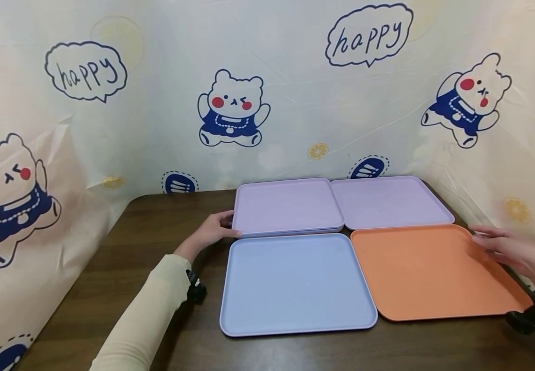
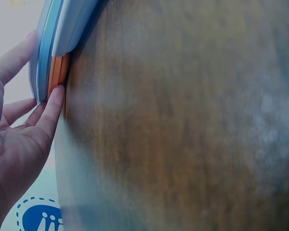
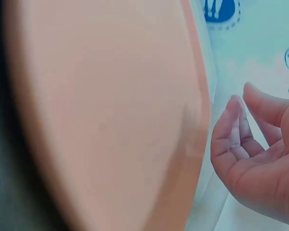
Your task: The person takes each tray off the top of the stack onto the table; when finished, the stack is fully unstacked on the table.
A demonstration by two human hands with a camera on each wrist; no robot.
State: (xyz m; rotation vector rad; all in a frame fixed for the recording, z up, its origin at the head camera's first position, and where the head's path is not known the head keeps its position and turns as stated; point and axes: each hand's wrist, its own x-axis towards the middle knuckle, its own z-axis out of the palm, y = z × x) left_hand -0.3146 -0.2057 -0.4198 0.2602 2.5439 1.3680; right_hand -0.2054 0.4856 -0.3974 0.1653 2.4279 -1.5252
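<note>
My left hand [image 1: 214,228] is at the left side of the rear-left stack of trays, topped by a lavender tray [image 1: 290,206]. In the left wrist view, blue and orange edges [image 2: 57,77] show below the top one; the thumb meets the upper edge, and fairly straight fingers touch the stack's side. Just off the right edge of the orange tray [image 1: 434,273] is my right hand [image 1: 522,250], its fingers loosely bent with nothing between them. A blue tray [image 1: 297,286] lies at front left, a second lavender tray [image 1: 388,202] at rear right.
The trays lie on a dark wooden table [image 1: 156,226], two by two. Pale cloth [image 1: 286,41] printed with bears hangs close behind the table and along both sides. A black wrist strap [image 1: 196,286] sits on the left forearm and another [image 1: 529,317] on the right.
</note>
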